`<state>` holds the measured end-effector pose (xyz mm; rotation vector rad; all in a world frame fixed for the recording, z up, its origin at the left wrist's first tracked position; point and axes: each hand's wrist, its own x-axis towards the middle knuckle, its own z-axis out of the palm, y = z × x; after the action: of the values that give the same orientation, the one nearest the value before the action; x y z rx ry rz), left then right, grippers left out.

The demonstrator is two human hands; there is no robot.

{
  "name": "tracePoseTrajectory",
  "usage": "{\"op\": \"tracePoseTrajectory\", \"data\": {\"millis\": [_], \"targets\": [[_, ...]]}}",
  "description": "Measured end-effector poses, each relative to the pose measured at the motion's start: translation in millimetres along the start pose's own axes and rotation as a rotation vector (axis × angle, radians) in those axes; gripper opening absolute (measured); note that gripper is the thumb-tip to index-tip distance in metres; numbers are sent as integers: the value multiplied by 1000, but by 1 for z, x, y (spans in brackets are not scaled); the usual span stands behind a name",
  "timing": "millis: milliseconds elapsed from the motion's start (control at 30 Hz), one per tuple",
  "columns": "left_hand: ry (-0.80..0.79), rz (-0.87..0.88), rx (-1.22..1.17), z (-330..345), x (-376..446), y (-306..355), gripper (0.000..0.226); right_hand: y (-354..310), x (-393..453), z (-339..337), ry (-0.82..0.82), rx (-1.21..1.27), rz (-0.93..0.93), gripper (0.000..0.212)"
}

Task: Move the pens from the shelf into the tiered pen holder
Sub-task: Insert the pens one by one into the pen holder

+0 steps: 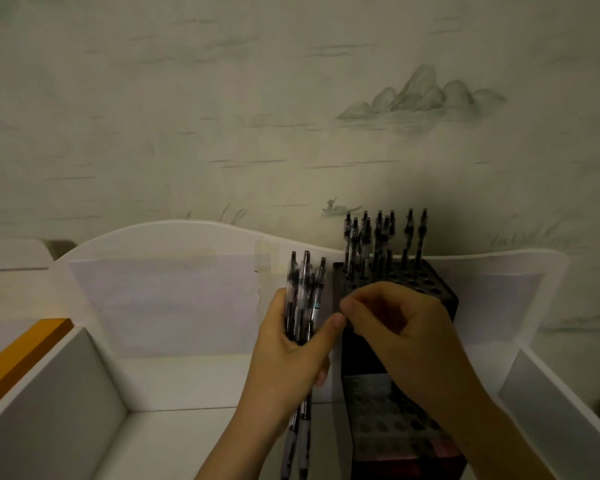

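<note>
- Left hand (291, 355) grips a bundle of pens (303, 299) upright.
- Right hand (392, 327), fingers curled, pinch unclear, hovers over the black tiered pen holder (440, 289) on the white shelf (174, 382).

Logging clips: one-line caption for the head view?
Left hand grips pens; right hand hovers over tiered pen holder.

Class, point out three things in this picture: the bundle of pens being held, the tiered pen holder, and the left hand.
Bundle of pens (303, 289): head view, clear barrels above the fingers.
Tiered pen holder (426, 282): head view, top tier's empty holes.
Left hand (288, 355): head view, palm.
</note>
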<state>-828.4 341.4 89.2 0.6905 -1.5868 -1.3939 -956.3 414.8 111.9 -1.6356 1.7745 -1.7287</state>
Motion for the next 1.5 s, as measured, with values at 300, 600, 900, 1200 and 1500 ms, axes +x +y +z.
{"op": "tracePoseTrajectory", "data": {"millis": [300,600,900,1200,1500], "targets": [[-124,-14,-21,2,-8,3,28,-3,21,14,-114,195,186,8],[-151,-17,-35,3,-7,2,18,3,25,2,-210,245,201,10],[-204,-54,37,2,-5,-5,11,7,33,-16,76,377,203,13],[-80,-68,-23,0,3,-6,13,2,59,-55,227,367,55,14],[-73,-27,-50,5,6,2,11,-7,94,-72,149,251,37,17]]}}
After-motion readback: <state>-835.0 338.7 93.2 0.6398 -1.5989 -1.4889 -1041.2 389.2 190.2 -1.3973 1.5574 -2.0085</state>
